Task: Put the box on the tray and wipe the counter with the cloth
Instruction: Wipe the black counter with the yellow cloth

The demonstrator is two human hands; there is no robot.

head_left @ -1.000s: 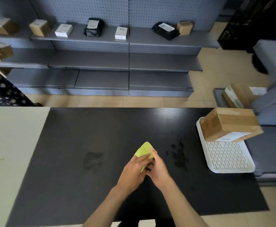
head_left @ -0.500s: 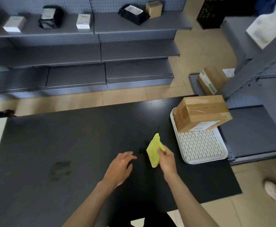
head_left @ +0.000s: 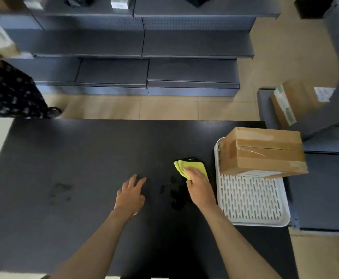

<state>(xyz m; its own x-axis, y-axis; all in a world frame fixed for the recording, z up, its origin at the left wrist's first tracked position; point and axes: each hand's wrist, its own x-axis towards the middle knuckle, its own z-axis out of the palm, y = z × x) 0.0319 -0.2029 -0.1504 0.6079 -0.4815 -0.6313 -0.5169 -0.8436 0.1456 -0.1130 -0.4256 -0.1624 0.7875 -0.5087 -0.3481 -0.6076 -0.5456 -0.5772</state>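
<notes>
A taped cardboard box rests on the far end of the white slotted tray at the right side of the black counter. A folded yellow-green cloth lies flat on the counter just left of the tray. My right hand presses down on the cloth's near part, palm down. My left hand rests on the counter to the left, fingers spread, holding nothing. Dark smudges mark the counter between my hands.
Another smudge sits on the counter's left part. Grey shelving stands beyond the counter across a tan floor. A second cardboard box lies on a low grey shelf at right. A person in dark patterned clothing stands far left.
My right hand has laid the cloth flat on the counter close to the tray and now presses on it. My left hand let go earlier and rests open on the counter.
</notes>
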